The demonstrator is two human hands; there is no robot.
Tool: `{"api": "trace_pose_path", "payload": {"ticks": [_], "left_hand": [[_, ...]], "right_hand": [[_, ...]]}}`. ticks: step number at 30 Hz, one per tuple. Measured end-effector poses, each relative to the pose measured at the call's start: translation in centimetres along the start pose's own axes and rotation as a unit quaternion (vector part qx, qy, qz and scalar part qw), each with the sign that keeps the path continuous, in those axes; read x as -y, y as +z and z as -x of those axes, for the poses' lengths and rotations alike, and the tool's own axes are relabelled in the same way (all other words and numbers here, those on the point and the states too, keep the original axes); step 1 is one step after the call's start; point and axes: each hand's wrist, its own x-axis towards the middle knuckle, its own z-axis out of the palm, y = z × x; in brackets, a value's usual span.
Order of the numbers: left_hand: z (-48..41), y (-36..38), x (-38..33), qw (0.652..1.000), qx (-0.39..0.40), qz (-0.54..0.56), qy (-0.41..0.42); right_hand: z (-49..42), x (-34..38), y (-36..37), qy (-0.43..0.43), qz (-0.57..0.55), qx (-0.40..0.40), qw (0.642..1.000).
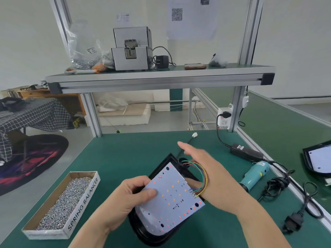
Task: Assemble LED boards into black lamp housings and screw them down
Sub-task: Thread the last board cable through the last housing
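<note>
Seating of the board (172,199) in the housing (143,235): the left hand (125,199) pinches the board's left edge, thumb on top and fingers curled beneath; the right hand (211,176) lies open, fingers straight, gripping nothing, beside the wires (203,173) that loop off the board's right edge. The board rests over the housing, between the two hands, long axes of both running near to far and roughly aligned; whether it is fully bedded cannot be told. Judged next: pressing flat, then screwing; the screwdriver (254,174) lies to the right, nearer the free hand; the screw box (62,203) lies to the left.
</note>
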Motion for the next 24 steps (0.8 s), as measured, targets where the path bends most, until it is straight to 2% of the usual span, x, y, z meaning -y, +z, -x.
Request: {"api": "trace_pose_path", "payload": {"ticks": [2,4,11,15,17,20,22,24], "left_hand": [[0.4,0.0,0.4,1.0,0.005,0.016,-0.006],[0.7,0.1,0.6,1.0,0.01,0.021,-0.005],[1.1,0.2,-0.2,0.999,0.002,-0.016,0.029],[1.7,0.1,-0.7,0.997,-0.009,-0.03,0.064],[1.9,0.1,-1.0,0.996,-0.002,-0.045,0.078],[2.1,0.3,-1.3,0.994,0.012,-0.064,0.087],[2.2,0.3,-1.5,0.993,0.024,-0.081,0.086],[2.3,0.0,-1.6,0.991,0.04,-0.094,0.081]], "right_hand": [[-0.1,0.1,0.0,-0.064,0.009,-0.08,0.995],[-0.3,0.2,0.0,-0.097,0.034,-0.109,0.989],[0.2,0.4,0.6,-0.114,0.082,-0.015,0.99],[-0.1,0.7,0.9,-0.167,0.139,-0.051,0.975],[-0.3,0.2,1.0,-0.156,0.157,-0.072,0.973],[-0.4,-0.2,0.8,-0.12,0.061,-0.067,0.989],[-0.4,-0.5,0.9,-0.144,0.079,-0.064,0.984],[-0.5,-0.8,0.8,-0.111,0.062,-0.047,0.991]]}}
